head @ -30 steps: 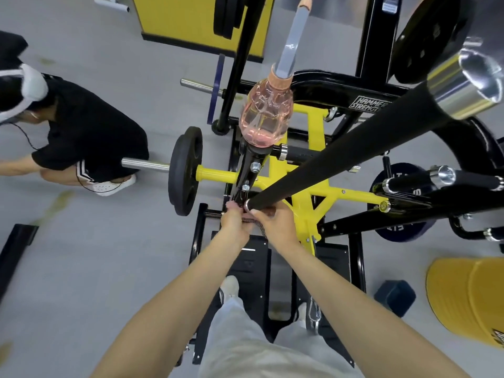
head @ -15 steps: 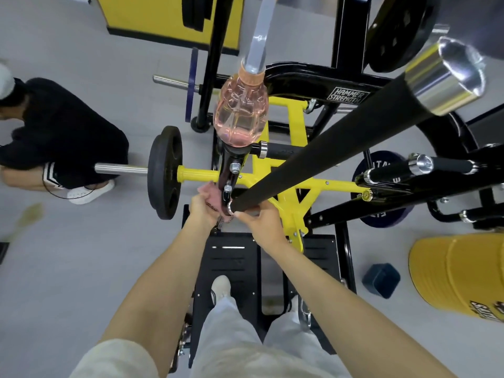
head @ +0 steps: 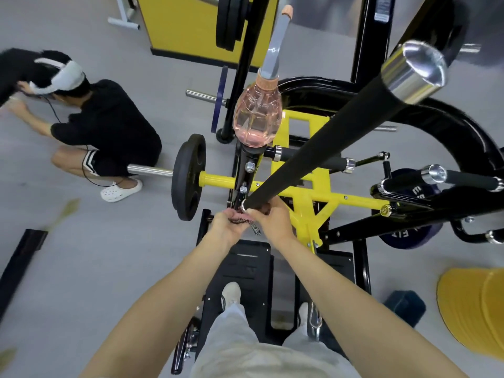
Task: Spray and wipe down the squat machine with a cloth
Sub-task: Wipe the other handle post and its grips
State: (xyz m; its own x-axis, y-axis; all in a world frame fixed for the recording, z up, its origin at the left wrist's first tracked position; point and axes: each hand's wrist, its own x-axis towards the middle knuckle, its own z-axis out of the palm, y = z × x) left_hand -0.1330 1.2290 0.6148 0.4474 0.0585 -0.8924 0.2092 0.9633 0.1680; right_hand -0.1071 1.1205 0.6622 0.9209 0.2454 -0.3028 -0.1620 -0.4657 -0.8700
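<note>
Both hands meet at the centre of the frame, at the low end of the squat machine's (head: pixel 305 197) long black bar (head: pixel 327 137). The left hand (head: pixel 225 227) bunches the cloth (head: pixel 252 227) in curled fingers, a checked tail of it hanging below. The right hand (head: pixel 272 221) curls over the cloth just beside it, right against the foot of the bar. Whether the cloth goes the whole way round the bar I cannot say; the knuckles hide it.

What matters for the next stroke is how that bar lies. Its long axis climbs from the grip up toward the upper right of the frame and ends at the chrome cap (head: pixel 414 69). So nearly all of the bar's length lies up and to the right of the hands, and I would judge the right hand the nearer one to slide along it.

The pink spray bottle (head: pixel 257 118) stands on the black post in the upper centre of the frame, apart from both hands.
</note>
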